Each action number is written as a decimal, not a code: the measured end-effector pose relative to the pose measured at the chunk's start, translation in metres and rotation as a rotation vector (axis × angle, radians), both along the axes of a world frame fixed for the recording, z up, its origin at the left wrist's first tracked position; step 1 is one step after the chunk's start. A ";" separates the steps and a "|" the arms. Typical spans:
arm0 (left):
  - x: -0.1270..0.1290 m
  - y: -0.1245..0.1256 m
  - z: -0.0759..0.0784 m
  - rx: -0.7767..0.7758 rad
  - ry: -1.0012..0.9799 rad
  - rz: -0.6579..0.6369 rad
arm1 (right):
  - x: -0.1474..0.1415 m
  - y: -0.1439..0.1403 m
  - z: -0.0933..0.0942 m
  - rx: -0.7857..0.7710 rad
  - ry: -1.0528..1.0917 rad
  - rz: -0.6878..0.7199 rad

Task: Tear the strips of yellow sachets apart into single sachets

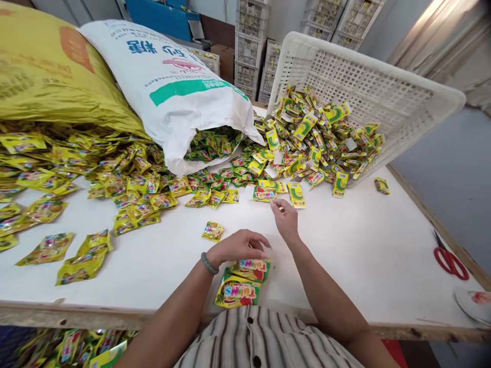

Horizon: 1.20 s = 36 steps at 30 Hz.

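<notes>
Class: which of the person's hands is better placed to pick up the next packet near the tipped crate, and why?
Right hand: its fingertips nearly touch the packets spilled from the crate. The left hand rests on the near stack.

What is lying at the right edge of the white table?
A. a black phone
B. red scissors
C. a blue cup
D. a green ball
B: red scissors lie near the right edge of the white table, well away from the right hand and the left hand.
</notes>
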<state>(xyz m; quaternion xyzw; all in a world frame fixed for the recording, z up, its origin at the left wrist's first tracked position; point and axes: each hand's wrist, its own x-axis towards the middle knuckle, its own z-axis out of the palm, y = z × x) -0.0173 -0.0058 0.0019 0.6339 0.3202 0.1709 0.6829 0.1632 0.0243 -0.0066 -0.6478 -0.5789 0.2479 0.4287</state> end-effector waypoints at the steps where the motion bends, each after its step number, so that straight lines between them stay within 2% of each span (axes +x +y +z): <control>1: 0.001 0.000 -0.002 0.060 0.021 0.021 | 0.001 0.011 0.000 0.043 -0.145 0.008; 4: -0.002 0.005 -0.007 0.233 0.122 0.268 | 0.001 0.040 -0.004 0.053 -0.561 0.132; 7: -0.009 0.014 -0.012 0.272 0.222 0.525 | 0.002 0.055 -0.010 -0.058 -0.724 0.191; 9: -0.013 0.018 -0.016 0.196 0.198 0.651 | 0.001 0.055 -0.012 -0.085 -0.661 0.174; 13: -0.012 0.024 -0.020 0.005 0.073 0.827 | -0.016 0.038 -0.009 -0.050 -0.328 0.152; 16: -0.015 0.032 -0.018 -0.082 -0.083 0.953 | -0.041 0.022 -0.003 -0.028 -0.123 0.342; 18: -0.025 0.039 -0.013 -0.067 -0.207 1.120 | -0.057 0.021 -0.001 -0.032 -0.018 0.510; 19: -0.032 0.041 -0.009 -0.050 -0.260 1.210 | -0.064 0.025 -0.001 -0.035 -0.001 0.555; 21: -0.048 0.044 -0.003 -0.053 -0.319 1.318 | -0.071 0.042 -0.001 -0.030 -0.065 0.543; 23: -0.063 0.043 0.001 -0.113 -0.334 1.298 | -0.074 0.067 -0.001 -0.003 -0.257 0.469; 25: -0.071 0.038 0.001 -0.170 -0.339 1.215 | -0.075 0.091 -0.003 0.023 -0.439 0.432; 28: -0.073 0.031 -0.005 -0.216 -0.339 1.118 | -0.076 0.118 -0.007 0.083 -0.667 0.475; 30: -0.072 0.030 -0.011 -0.226 -0.313 1.104 | -0.076 0.126 -0.011 0.123 -0.803 0.482; 32: -0.072 0.031 -0.015 -0.207 -0.275 1.106 | -0.075 0.127 -0.013 0.168 -0.783 0.422; 36: -0.073 0.037 -0.018 -0.118 -0.166 1.057 | -0.068 0.117 -0.010 0.223 -0.366 0.338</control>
